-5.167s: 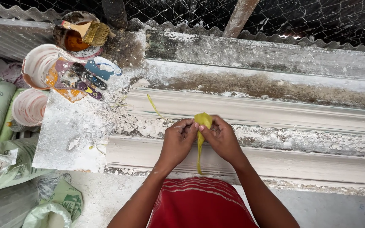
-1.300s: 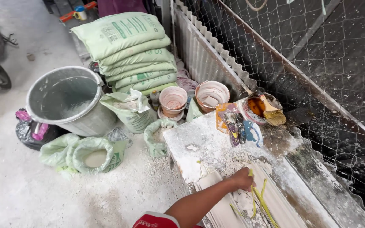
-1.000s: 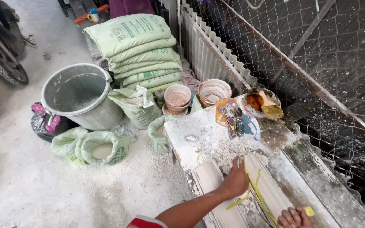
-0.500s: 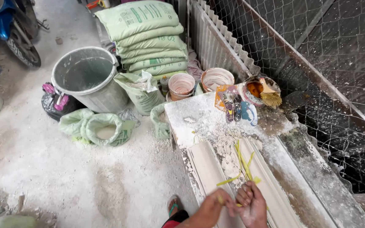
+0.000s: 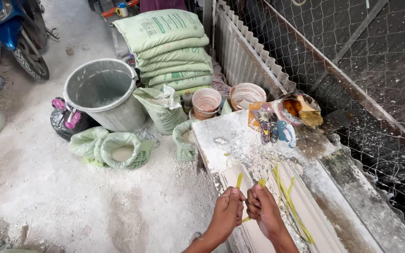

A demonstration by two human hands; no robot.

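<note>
At the bottom centre of the frame, the left hand (image 5: 227,214) and the right hand (image 5: 262,211) sit side by side, fingers curled closed around a thin yellow plastic strip (image 5: 239,180) over the long cream plaster moulding (image 5: 305,206). More yellow strips (image 5: 289,201) lie just right. A grey metal bucket (image 5: 104,93) stands upper left, beside stacked green sacks (image 5: 169,47).

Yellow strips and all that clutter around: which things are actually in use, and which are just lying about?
In use:
left hand
right hand
yellow strip
long white moulding

Lying about:
grey bucket
stacked green sacks
brush in bowl
</note>
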